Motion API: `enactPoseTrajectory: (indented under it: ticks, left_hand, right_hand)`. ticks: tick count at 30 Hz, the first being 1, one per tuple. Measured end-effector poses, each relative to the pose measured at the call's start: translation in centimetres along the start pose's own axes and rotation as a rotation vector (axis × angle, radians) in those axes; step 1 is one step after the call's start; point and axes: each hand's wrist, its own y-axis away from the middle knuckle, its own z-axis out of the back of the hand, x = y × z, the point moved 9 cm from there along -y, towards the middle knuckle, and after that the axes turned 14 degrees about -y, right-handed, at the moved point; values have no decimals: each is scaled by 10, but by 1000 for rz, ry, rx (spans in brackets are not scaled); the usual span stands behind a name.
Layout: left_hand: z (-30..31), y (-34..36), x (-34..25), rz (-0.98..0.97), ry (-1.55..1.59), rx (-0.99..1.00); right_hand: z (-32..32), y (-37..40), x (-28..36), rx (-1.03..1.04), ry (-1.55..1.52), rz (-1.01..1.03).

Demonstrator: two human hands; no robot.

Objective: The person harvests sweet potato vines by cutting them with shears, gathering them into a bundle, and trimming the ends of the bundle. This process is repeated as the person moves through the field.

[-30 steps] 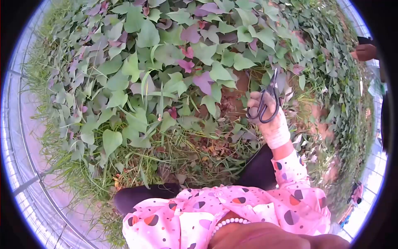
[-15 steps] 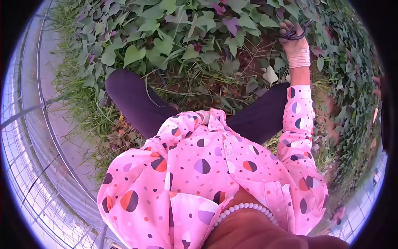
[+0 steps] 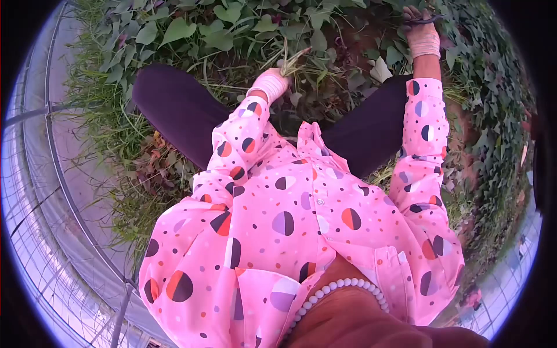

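Observation:
My left hand (image 3: 274,82), in a pale glove with a banded cuff, is raised in front of my body between my knees. It is closed round a small bunch of plant stems (image 3: 295,61), whose pale ends stick out beyond the fist. At the upper right my gloved right hand (image 3: 422,36) reaches in among the leaves. Its fingers are wrapped round the dark loop handles of scissors (image 3: 425,21); the blades are hidden or out of sight. Heart-shaped leaves of a vine (image 3: 232,26) spread ahead of both hands.
My dark-trousered knees (image 3: 174,110) are spread on either side. Grass (image 3: 110,133) edges the vine bed on the left, beside a path and a metal frame (image 3: 55,151). More vines (image 3: 499,104) run along the right. A pale leaf (image 3: 380,71) lies near my right knee.
My left hand has come up and forward from my lap, now showing stems in its grip. My right hand has moved slightly farther forward with the scissors.

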Motion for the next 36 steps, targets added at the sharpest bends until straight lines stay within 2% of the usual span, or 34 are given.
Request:
enactPoseTrajectory:
  ticks: [1,2,3,4,5,6,7,8,9,10,11,13,14,16,17,18,19,20,21,23,25,26,27,28,29,30,31,33,35,36]
  left_hand:
    - [42,1,-3,-134,163,-150]
    - [89,34,-11,-10,446,-188]
    - [137,53,-15,-128,614,-360]
    - [182,66,-9,-190,669,-487]
    - [233,104,-11,-183,588,-750]
    - [273,137,-15,-291,485,-845]
    - [311,168,-7,-400,674,-1106]
    - [342,212,-9,-348,563,-1312]
    - [364,250,-10,-345,462,-1467]
    - [375,293,-23,-390,267,-1659]
    - [423,295,27,-397,-114,-2048]
    - [400,333,-21,-289,-21,-1784]
    - [396,341,-26,-286,-23,-1797]
    - [385,355,-47,-172,-462,-1915]
    - [403,339,-15,-161,-459,-1925]
    - [433,291,24,104,-955,-1798]
    - [450,255,52,378,-1420,-1578]
    - [451,250,50,415,-1324,-1409]
    - [434,257,26,429,-1317,-1409]
    - [415,302,12,431,-573,-1598]
    - [405,261,13,353,-1295,-1412]
    - [406,244,27,374,-1213,-1224]
    - [405,237,39,334,-1133,-1408]
    - [406,230,69,327,-717,-1530]
    - [403,225,94,310,-298,-1606]
    - [397,224,93,241,-147,-1508]
    - [389,227,90,176,5,-1404]
    - [393,236,90,244,-7,-1382]
    - [399,229,94,242,-12,-1391]
    - [402,230,105,306,-55,-1443]
  right_hand:
    - [-18,4,-6,9,-5,-1]
    - [-36,14,-13,-91,-57,49]
    - [-46,20,-15,-187,-109,98]
    - [-46,14,-23,-182,-60,28]
    - [-50,4,-27,-158,-66,24]
    - [-56,-5,-33,-126,77,4]
    - [-58,-18,-41,-91,221,-12]
    - [-68,-33,-63,155,75,-201]
    - [-60,-49,-71,180,70,-202]
    - [-84,-31,-76,115,234,-108]
    - [-106,-11,-77,47,395,-8]
    - [-146,4,-100,178,647,0]
    - [-165,7,-109,265,840,37]
    - [-183,2,-135,435,1229,153]
    - [-189,-2,-151,517,1424,230]
    - [-200,4,-165,607,1473,279]
    - [-200,9,-181,552,1420,106]
    - [-202,9,-195,579,1484,67]
    - [-200,8,-210,604,1551,22]
    - [-211,23,-218,702,1537,82]
    - [-207,20,-232,813,1589,139]
    - [-215,32,-229,811,1583,134]
    - [-222,43,-221,800,1579,131]
    - [-202,23,-243,826,1355,74]
    - [-211,39,-247,882,1344,102]
    - [-220,55,-251,938,1332,129]
    - [-264,100,-239,995,1511,202]
    - [-278,127,-269,1041,1570,209]
    - [-258,135,-320,1006,1575,-46]
    - [-266,144,-340,966,1610,-149]
